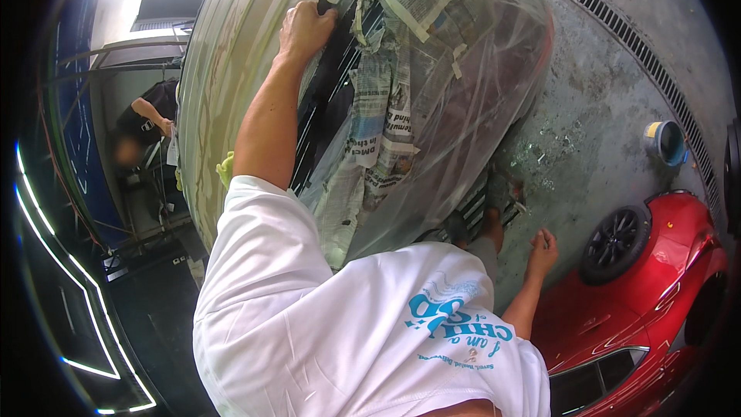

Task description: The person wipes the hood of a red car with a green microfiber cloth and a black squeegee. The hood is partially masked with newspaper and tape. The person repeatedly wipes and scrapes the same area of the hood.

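My left hand (307, 28) is stretched far over the roof of a vehicle, its fingers closed on a small dark pad (325, 5). The pad sits at the edge of the cream, streaky, wet-looking roof panel (243, 38), beside a black glossy strip (332, 58). Newspaper sheets (378, 116) and masking tape (401, 11) cover the part next to it, with clear plastic film (463, 131) draped over the side. My right hand (544, 251) hangs low by my side with curled fingers, and nothing shows in it.
A yellow-green cloth (225, 169) lies near my left upper arm. Across the roof, another person (150, 112) holds a pale sheet. On the right are a blue bucket (665, 143), a floor drain grate (641, 42) and a red car (641, 262) close to my right arm.
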Demonstrator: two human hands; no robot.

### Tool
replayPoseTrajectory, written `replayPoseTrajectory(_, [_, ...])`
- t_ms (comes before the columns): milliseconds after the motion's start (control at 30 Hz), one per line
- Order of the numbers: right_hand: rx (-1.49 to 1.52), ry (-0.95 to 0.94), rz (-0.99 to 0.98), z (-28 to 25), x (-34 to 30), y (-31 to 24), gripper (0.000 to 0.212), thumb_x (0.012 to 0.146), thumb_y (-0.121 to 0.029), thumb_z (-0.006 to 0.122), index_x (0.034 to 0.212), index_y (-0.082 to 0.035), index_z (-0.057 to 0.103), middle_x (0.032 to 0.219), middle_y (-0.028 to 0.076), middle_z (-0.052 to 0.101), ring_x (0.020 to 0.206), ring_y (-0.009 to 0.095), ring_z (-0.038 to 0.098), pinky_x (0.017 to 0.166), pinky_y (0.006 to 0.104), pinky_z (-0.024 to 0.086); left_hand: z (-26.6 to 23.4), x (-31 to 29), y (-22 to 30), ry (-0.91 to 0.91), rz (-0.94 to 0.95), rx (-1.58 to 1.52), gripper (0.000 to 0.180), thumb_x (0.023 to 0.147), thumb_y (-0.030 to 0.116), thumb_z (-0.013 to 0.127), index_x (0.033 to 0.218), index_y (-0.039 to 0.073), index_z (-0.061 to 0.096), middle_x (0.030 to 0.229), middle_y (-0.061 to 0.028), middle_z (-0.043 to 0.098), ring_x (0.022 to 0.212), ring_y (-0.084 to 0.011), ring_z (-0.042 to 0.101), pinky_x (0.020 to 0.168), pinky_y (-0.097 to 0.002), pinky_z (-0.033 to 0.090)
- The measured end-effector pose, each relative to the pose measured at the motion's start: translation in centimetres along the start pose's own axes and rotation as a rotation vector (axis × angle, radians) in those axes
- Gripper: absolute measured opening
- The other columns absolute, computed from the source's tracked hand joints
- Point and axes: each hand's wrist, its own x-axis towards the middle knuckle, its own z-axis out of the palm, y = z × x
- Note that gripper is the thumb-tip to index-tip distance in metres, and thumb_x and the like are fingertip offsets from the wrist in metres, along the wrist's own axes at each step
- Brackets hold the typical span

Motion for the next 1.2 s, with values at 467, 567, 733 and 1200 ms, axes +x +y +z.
replayPoseTrajectory(467, [-0.049,-0.01,0.037,-1.3,0.9,-0.5,0.037,0.102,-0.023,0.066,0.128,0.003,0.066,0.117,0.012,0.071,0.097,0.021,0.07,0.082,0.0337,0.053,-1.3,0.4,0.1,-0.065,0.082,0.133,0.044,0.087,0.038,0.063,0.104,0.0,0.077,0.105,-0.0292,0.073,0.102,-0.0467,0.07,0.09,-0.054,0.055])
replayPoseTrajectory(567, [-0.058,-0.02,0.069,-1.7,1.3,-0.5,0.037,0.102,-0.023,0.066,0.129,0.003,0.066,0.115,0.011,0.072,0.095,0.019,0.07,0.081,0.0329,0.053,-0.9,2.1,1.7,-0.037,0.093,0.111,0.043,0.087,0.038,0.063,0.103,0.0,0.077,0.107,-0.0289,0.073,0.104,-0.0461,0.07,0.09,-0.0539,0.055])
replayPoseTrajectory(733, [0.066,-0.033,-0.045,-1.1,3.0,0.5,0.037,0.102,-0.023,0.066,0.129,0.002,0.067,0.108,0.01,0.073,0.089,0.016,0.068,0.079,0.0326,0.052,0.0,2.3,1.4,-0.014,0.068,0.116,0.042,0.088,0.038,0.063,0.106,0.003,0.077,0.108,-0.029,0.073,0.105,-0.0458,0.07,0.091,-0.0535,0.055])
replayPoseTrajectory(1200, [-0.126,-0.002,0.057,-3.4,2.0,-2.4,0.035,0.1,-0.026,0.068,0.126,-0.001,0.069,0.104,0.008,0.073,0.079,0.015,0.068,0.071,0.0296,0.05,-0.1,-0.3,0.4,0.1,0.153,0.187,0.038,0.091,0.037,0.063,0.096,0.002,0.077,0.099,-0.0258,0.074,0.099,-0.0453,0.07,0.088,-0.0538,0.055])
